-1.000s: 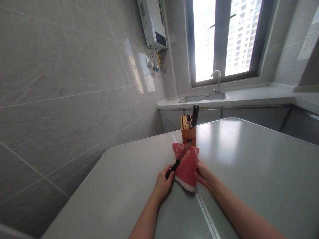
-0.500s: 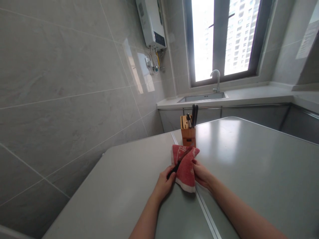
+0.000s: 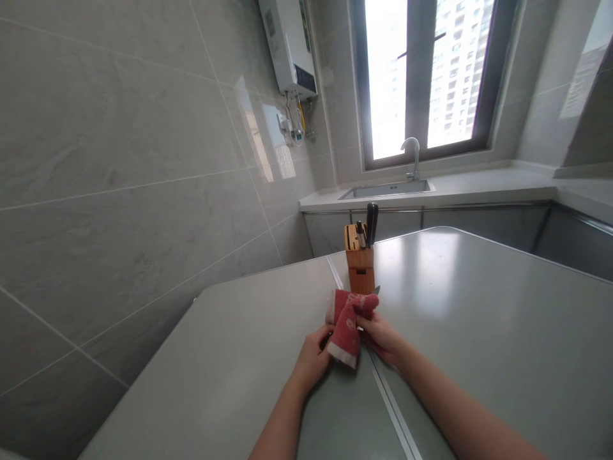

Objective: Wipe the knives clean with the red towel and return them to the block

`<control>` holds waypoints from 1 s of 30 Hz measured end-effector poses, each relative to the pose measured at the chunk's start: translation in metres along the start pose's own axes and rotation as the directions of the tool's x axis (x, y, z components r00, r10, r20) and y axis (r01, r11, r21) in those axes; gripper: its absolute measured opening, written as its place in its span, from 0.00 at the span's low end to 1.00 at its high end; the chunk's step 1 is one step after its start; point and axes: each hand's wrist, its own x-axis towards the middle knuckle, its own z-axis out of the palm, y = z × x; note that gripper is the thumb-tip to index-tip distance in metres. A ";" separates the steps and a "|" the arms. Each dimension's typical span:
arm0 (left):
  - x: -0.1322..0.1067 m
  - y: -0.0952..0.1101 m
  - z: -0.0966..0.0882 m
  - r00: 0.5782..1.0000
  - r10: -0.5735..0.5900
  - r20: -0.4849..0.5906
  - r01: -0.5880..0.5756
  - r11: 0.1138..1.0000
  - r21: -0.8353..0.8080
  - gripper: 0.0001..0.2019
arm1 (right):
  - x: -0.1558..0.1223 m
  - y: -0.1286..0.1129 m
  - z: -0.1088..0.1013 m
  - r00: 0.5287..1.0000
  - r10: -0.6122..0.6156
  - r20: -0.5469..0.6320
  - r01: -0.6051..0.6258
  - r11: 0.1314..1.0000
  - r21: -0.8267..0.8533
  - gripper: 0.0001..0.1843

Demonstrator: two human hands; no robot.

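The left hand (image 3: 313, 348) is clenched around the handle of the knife (image 3: 377, 290), the safe place to hold it: the knife looks stiff, light and sharp. The soft red towel (image 3: 347, 322) is folded around the blade and pinched by the right hand (image 3: 380, 335), over the table's (image 3: 479, 306) centre seam, just before the knife block (image 3: 360, 268). A second ago the blade lay bare on the open towel; now only its tip shows.

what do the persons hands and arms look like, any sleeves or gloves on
The left hand and right hand are bare, with no gloves. The left arm and right arm are bare too, with no sleeve in view down to the frame edge. No watch, bracelet or ring shows.
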 end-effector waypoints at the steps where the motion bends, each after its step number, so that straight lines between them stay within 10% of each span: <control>1: 0.000 0.000 0.000 1.000 0.002 0.001 -0.002 1.000 0.012 0.14 | 0.001 0.001 -0.001 1.000 -0.004 -0.002 0.004 1.000 0.005 0.18; 30: 0.000 -0.006 -0.001 1.000 0.017 0.014 -0.018 0.995 0.096 0.09 | -0.001 -0.002 -0.001 1.000 -0.003 0.000 0.003 1.000 -0.009 0.16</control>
